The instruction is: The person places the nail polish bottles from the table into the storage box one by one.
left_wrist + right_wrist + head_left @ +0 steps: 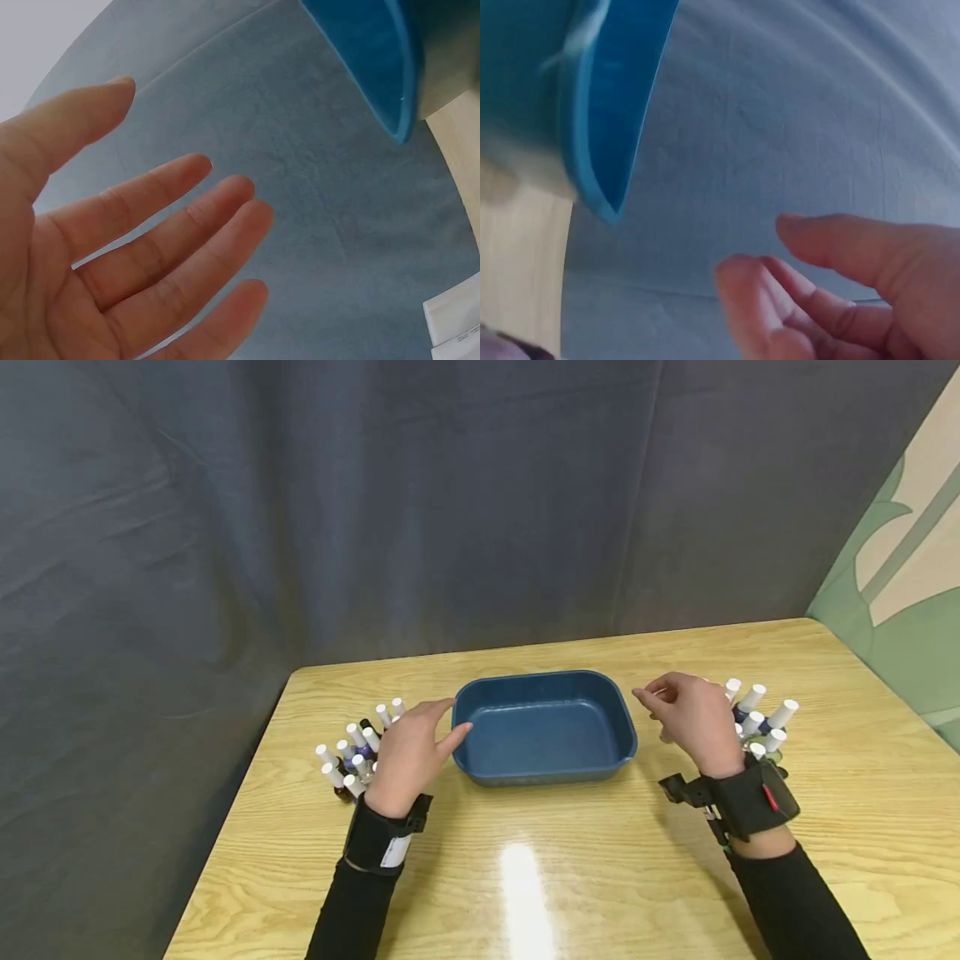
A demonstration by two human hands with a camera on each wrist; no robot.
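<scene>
An empty blue tub (543, 731) sits in the middle of the wooden table (585, 868). My left hand (416, 745) hovers just left of the tub with fingers spread, holding nothing; the left wrist view shows its straight fingers (172, 247) and the tub's rim (394, 82). Behind it stands a cluster of white-capped small bottles (356, 752). My right hand (686, 714) hovers right of the tub, fingers loosely bent and empty, in front of a second cluster of white-capped bottles (761, 718). The right wrist view shows those fingers (832, 300) and the tub's edge (604, 135).
A dark grey cloth backdrop (420, 502) hangs behind the table. A green and cream patterned panel (900, 593) stands at the right. Bare tabletop lies in front of the tub, with a light glare (521, 877) on it.
</scene>
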